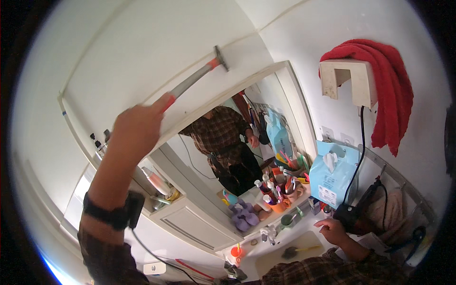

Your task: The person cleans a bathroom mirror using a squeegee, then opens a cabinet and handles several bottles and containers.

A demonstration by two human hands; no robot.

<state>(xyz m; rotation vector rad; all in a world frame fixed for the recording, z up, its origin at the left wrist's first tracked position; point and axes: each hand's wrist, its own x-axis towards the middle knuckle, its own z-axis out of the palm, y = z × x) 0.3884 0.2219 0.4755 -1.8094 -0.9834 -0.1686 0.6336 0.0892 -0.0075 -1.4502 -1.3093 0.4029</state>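
Home bathroom, shown by: pale, shallow washbasin (pixel 311 240) with silvery metal tap (pixel 269 234); white-framed rectangular wall mirror (pixel 247 147); slim multicoloured plastic toothbrushes (pixel 271 188), standing upright; red cloth towel (pixel 392 95), draped; light-blue soft tissue pack (pixel 327 176).

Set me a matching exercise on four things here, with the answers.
1. Hammer-like tool
2. Towel
3. Tissue pack
4. Right hand

A. By the sink, seemingly empty
B. Light blue
C. Gripped in the left hand
D. Draped over the off-white wall box

Pairs: 1-C, 2-D, 3-B, 4-A
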